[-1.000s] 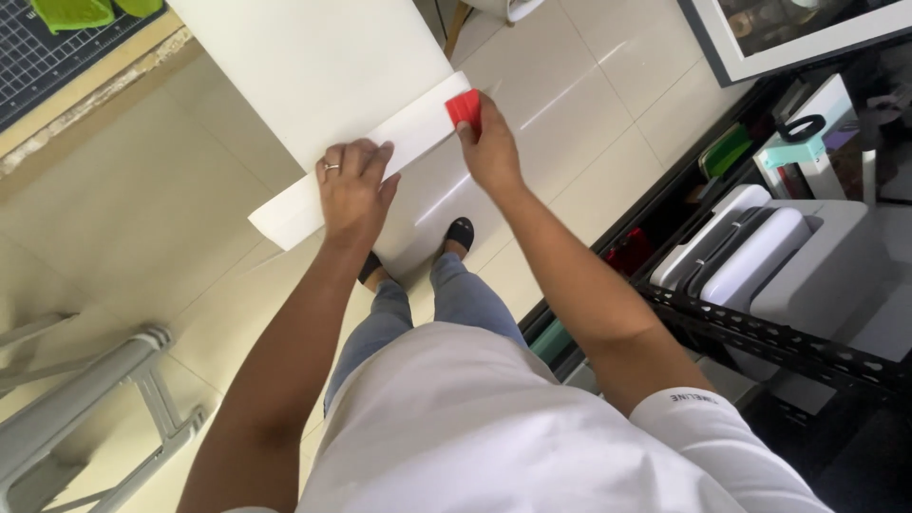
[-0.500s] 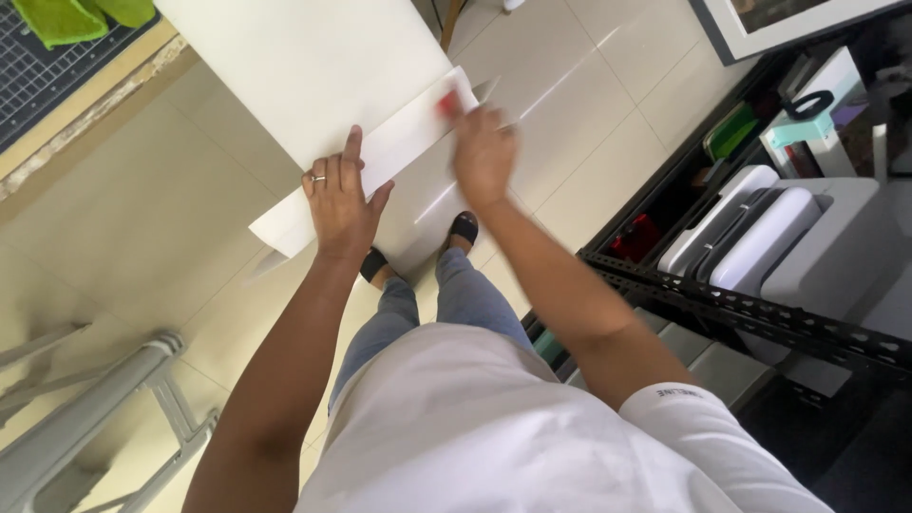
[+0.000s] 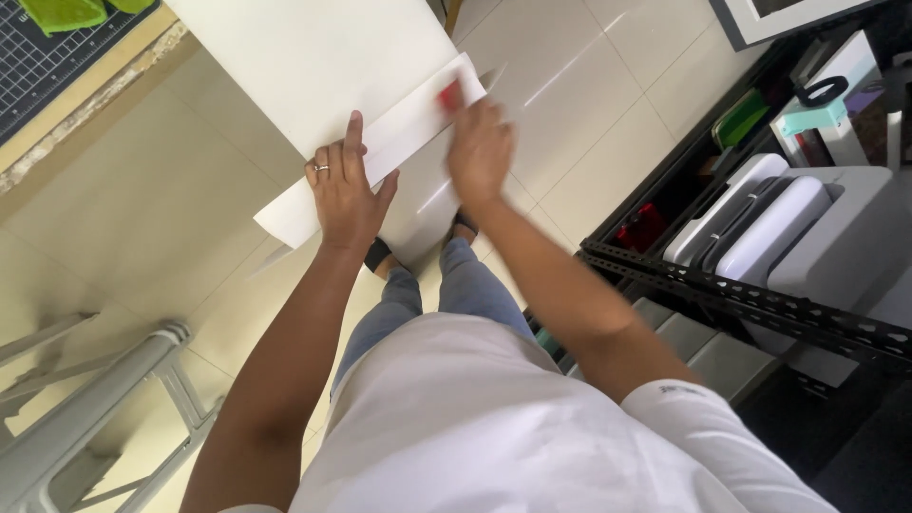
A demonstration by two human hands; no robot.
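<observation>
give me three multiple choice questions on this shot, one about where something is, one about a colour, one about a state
1. Where does the left hand rest?
A. on the folded white strip
B. on the black shelf rack
C. on the grey ladder

2. What colour is the small tool at the right hand?
A. blue
B. red
C. yellow

3. How is the near edge of the white sheet?
A. rolled into a tube
B. torn off
C. folded over into a flat strip

Answers:
1 A, its palm and fingers lie flat on the strip.
2 B, a red piece shows just above the fingers.
3 C, a narrow flat band lies doubled along the sheet's edge.
</observation>
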